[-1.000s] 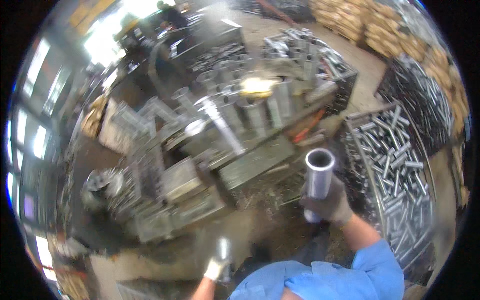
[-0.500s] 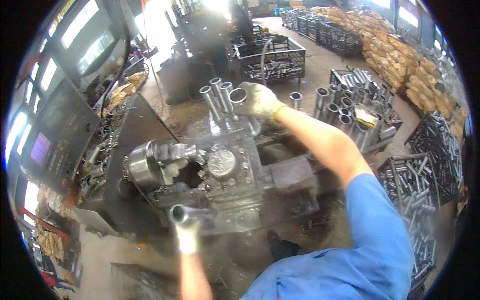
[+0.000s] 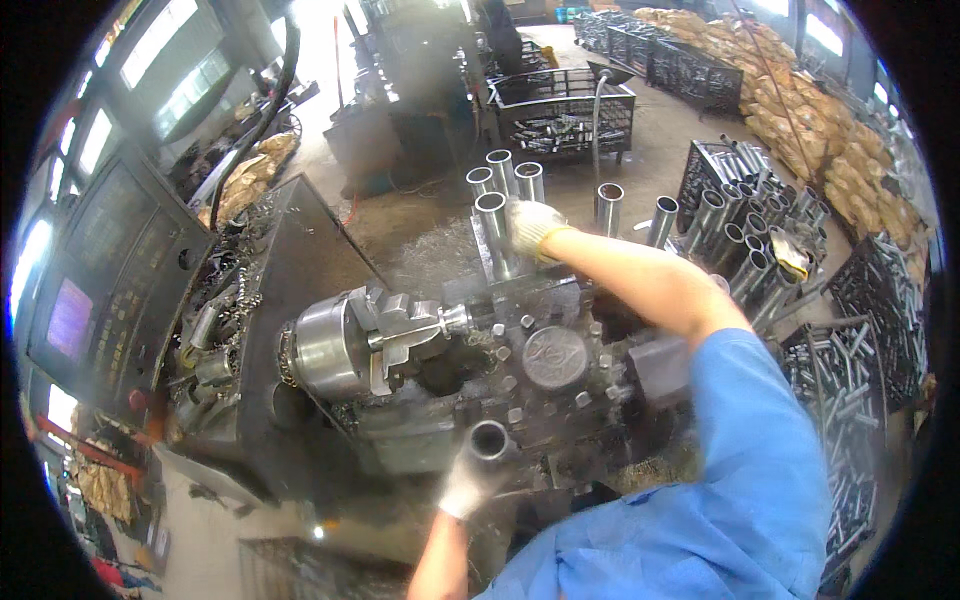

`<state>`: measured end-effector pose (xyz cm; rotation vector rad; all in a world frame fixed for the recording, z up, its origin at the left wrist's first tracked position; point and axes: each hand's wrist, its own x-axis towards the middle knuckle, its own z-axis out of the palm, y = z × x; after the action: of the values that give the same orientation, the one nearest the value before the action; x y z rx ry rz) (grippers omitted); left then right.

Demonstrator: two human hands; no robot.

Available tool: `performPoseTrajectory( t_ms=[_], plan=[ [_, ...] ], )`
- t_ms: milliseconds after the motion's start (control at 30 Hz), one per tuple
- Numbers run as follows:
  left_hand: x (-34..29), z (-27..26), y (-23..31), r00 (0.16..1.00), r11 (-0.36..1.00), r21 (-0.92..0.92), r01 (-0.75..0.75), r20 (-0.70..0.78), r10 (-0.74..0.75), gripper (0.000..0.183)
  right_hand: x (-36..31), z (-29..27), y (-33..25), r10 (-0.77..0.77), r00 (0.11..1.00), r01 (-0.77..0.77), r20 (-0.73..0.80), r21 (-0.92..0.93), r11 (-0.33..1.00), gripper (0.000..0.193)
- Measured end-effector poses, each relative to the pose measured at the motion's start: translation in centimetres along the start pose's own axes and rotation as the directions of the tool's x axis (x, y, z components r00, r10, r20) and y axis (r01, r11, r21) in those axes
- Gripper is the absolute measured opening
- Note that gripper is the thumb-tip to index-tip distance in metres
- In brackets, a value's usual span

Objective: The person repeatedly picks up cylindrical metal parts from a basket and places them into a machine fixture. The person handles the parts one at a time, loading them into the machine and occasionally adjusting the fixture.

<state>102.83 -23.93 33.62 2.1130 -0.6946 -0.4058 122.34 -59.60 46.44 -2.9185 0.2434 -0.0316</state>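
Metal tube [image 3: 488,443] fills left fist [image 3: 470,487]; right hand [image 3: 538,225] outstretched beside 4 others [image 3: 491,238], grip unclear.

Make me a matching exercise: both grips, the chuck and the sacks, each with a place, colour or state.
1. Left grip
2. Right grip
3. Chuck
4. Sacks

A. brown, stacked toward the picture's upper right
B. beside the upright tubes, beyond the machine
C. in the picture's lower half, holding a tube
D. round and silvery, left of the picture's middle

Pairs: 1-C, 2-B, 3-D, 4-A
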Motion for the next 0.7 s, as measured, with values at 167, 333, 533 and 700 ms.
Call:
performPoseTrajectory(
  t_ms=[167,333,533,700],
  plan=[
    [1.0,-9.5,1.0,0.918,0.965,0.147,-0.219,-0.305,0.255,0.066,-4.9,1.2,-5.7,-0.253,0.85,0.196,0.462,0.169,0.966,0.058],
    [9.6,-20.1,-0.8,0.597,0.673,0.72,-0.169,-0.469,0.651,0.07,-1.5,7.6,-8.4,-0.095,0.785,-0.051,0.612,0.216,0.975,0.05],
    [12.1,-21.2,-3.5,0.603,0.595,0.796,-0.106,-0.425,0.675,0.063,-4.1,-0.8,-1.5,-0.115,0.991,0.055,0.071,0.568,0.821,0.039],
    [11.8,-20.8,-3.6,0.626,0.596,0.799,-0.078,-0.425,0.653,0.062,-2.3,-3.0,-10.0,-0.277,0.877,0.271,-0.392,-0.073,0.96,0.026]
  ],
)
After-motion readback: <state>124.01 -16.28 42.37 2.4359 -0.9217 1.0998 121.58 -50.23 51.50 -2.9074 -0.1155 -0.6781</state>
